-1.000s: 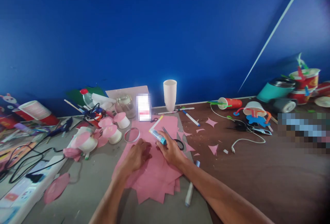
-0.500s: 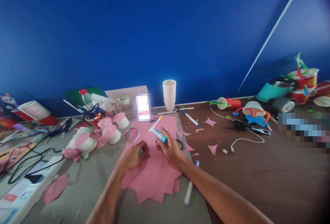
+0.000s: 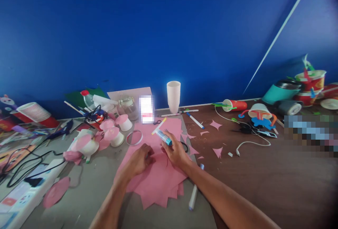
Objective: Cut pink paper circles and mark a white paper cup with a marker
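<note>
Clock: hours are read from the middle of the pink paper, with twelve toward the wall.
Wall: a plain blue wall [image 3: 169, 28] rises behind everything.
Desk: brown wood [image 3: 264, 179] on the right, a grey mat [image 3: 89, 186] on the left and under the paper.
Pink paper sheets [image 3: 155, 183]: at the centre, overlapping, corners fanned toward six; directly below both hands, probably for easy reach.
Power strip [image 3: 39, 183]: at nine, well apart, perhaps to keep its cables off the paper.
Pink-topped cups [image 3: 114, 137]: grouped at ten, seemingly set aside together.
White cup stack [image 3: 173, 97]: upright near twelve, nested, likely to save room.
Right hand [image 3: 175, 151]: at one, gripping the glue stick by its teal end, which probably steadies it.
Left hand [image 3: 141, 160]: at nine, just over the paper, fingers curled; whether anything is inside, I cannot tell.
Scissors [image 3: 187, 147]: beyond the right hand, which partly hides them.
Glue stick [image 3: 163, 137]: near twelve, tilted, clear end pointing toward eleven.
Tape roll [image 3: 142, 138]: at ten, flat at the paper's edge, likely so it stays handy.
Markers: one [image 3: 195, 120] lies between one and two, another [image 3: 193, 197] at four.
Pink scraps [image 3: 216, 125]: scattered around two, apparently out of the way.
</note>
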`<state>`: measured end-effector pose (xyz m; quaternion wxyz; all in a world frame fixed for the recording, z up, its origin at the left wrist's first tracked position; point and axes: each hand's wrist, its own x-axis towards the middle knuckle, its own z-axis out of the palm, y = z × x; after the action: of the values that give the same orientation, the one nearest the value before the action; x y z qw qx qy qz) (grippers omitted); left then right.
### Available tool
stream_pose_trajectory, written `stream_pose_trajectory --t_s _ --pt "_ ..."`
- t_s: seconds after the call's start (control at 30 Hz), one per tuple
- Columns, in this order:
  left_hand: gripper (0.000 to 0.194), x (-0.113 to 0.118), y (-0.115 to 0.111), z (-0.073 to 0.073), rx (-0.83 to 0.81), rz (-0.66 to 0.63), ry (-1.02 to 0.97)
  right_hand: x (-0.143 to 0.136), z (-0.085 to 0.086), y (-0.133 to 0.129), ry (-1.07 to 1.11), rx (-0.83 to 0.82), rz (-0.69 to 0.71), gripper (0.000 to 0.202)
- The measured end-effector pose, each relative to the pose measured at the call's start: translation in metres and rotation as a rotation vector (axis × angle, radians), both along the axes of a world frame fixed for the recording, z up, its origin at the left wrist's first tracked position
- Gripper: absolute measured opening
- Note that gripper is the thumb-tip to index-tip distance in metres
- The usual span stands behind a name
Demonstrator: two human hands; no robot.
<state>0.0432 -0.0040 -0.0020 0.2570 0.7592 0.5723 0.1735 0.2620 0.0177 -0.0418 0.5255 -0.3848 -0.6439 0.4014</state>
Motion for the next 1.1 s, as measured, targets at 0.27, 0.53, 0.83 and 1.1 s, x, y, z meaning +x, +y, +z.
stream_pose_trajectory --t_s 0.27,0.53,0.83,1.1 --pt "0.043 -0.004 0.01 -0.02 0.118 0.245 -0.389 0.005 0.008 0.004 0.178 -0.043 -0.104 0.04" --pt "0.053 -0.001 0.016 -0.034 0.16 0.436 -0.362 0.011 0.017 0.004 0.213 -0.037 -0.151 0.043" --pt "0.027 0.008 0.015 -0.042 0.157 0.406 -0.163 0.012 0.017 -0.005 -0.121 -0.037 -0.037 0.019" --pt "0.025 0.009 0.007 -0.029 0.123 0.245 0.018 0.019 0.013 0.003 -0.134 0.039 -0.13 0.009"
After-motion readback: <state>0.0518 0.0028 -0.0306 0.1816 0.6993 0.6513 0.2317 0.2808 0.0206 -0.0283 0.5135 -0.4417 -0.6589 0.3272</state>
